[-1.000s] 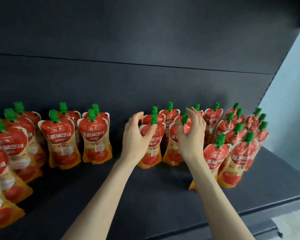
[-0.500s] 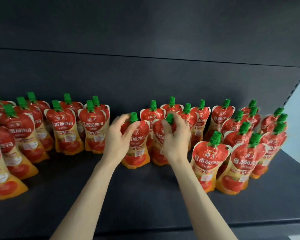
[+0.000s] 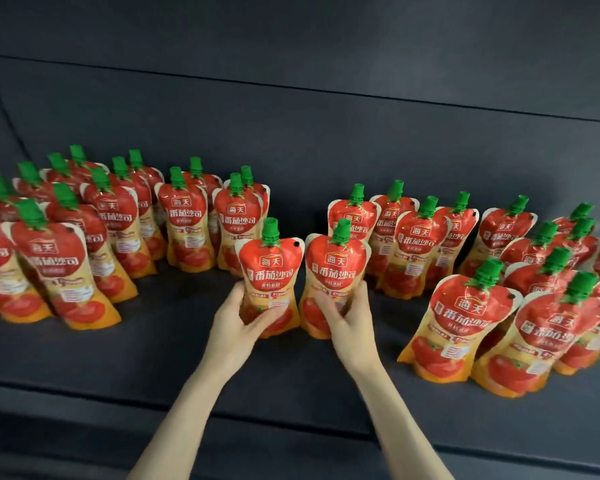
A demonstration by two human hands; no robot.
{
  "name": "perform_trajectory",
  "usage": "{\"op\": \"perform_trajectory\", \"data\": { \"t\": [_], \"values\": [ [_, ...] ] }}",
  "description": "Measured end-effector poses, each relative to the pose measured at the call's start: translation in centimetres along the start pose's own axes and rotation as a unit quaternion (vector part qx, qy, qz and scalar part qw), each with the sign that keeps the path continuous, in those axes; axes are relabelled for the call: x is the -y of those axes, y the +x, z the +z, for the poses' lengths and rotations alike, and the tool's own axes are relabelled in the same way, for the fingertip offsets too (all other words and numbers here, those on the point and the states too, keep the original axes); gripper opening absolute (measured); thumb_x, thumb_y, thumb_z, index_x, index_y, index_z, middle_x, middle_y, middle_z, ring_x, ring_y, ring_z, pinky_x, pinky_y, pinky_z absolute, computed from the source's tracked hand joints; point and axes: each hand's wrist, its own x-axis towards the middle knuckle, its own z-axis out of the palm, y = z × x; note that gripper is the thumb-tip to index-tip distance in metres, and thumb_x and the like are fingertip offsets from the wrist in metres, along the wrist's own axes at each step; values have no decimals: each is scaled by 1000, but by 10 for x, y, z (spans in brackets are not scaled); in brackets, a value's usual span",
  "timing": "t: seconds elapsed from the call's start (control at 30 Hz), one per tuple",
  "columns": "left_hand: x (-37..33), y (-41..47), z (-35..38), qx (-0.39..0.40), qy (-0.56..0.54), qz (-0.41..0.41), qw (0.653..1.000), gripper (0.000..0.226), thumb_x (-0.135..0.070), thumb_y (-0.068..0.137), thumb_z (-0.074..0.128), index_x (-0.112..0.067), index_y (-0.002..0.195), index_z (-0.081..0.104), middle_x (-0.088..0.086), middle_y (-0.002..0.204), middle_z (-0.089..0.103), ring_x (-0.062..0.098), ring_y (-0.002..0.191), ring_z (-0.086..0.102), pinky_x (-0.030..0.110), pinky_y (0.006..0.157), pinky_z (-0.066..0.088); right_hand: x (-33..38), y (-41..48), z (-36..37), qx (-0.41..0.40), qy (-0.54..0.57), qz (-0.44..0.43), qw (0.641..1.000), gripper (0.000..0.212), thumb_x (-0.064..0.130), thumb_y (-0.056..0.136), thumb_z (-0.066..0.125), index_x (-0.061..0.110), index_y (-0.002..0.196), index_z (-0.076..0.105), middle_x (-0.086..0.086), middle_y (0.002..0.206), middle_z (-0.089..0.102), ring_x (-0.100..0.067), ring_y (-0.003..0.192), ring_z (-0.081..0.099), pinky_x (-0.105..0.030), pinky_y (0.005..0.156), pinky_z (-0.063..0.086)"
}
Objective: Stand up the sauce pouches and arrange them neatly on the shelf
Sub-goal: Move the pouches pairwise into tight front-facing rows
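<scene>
Two upright red-and-orange sauce pouches with green caps stand side by side at the middle of the dark shelf (image 3: 153, 355). My left hand (image 3: 238, 323) grips the lower part of the left pouch (image 3: 270, 268). My right hand (image 3: 349, 322) grips the lower part of the right pouch (image 3: 336, 268). Both pouches sit forward of the rows behind them. Several more pouches stand upright in a group on the left (image 3: 187, 220) and a group on the right (image 3: 465, 320).
The shelf's dark back panel (image 3: 326, 140) rises right behind the rear pouches. An open gap lies between the left and right groups, behind the two held pouches. The shelf's front edge (image 3: 291, 420) runs below my forearms.
Both hands slid down from the pouch tops to their lower halves, and the two pouches came forward and left, out of the right group. The camera view shifted left.
</scene>
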Motion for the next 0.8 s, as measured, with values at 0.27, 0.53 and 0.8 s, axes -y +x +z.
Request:
{"op": "perform_trajectory", "data": {
  "t": [0.27, 0.53, 0.8],
  "values": [
    [12, 18, -55, -60, 24, -2, 998, 47, -23, 80, 71, -25, 120, 48, -10, 115, 62, 7, 110, 57, 37, 98, 47, 2, 13, 48, 4, 25, 17, 1000, 34, 15, 85, 68, 17, 117, 56, 4, 107, 68, -7, 100, 65, -27, 85, 54],
    [27, 45, -123, -30, 98, 0, 995, 52, -25, 84, 67, -17, 129, 43, -3, 121, 54, 8, 111, 51, 23, 92, 40, 3, 26, 133, -32, 31, 32, 998, 36, 18, 84, 70, 16, 117, 57, 2, 109, 68, -12, 102, 65, -34, 88, 55],
    [33, 41, -129, -93, 93, 27, 991, 51, -15, 77, 75, -22, 115, 41, -8, 113, 54, 7, 107, 51, 21, 87, 41, -6, 17, 152, -45, -29, 50, 997, 42, 15, 81, 72, 31, 114, 50, -3, 120, 58, -12, 108, 60, -28, 89, 52]
  ]
}}
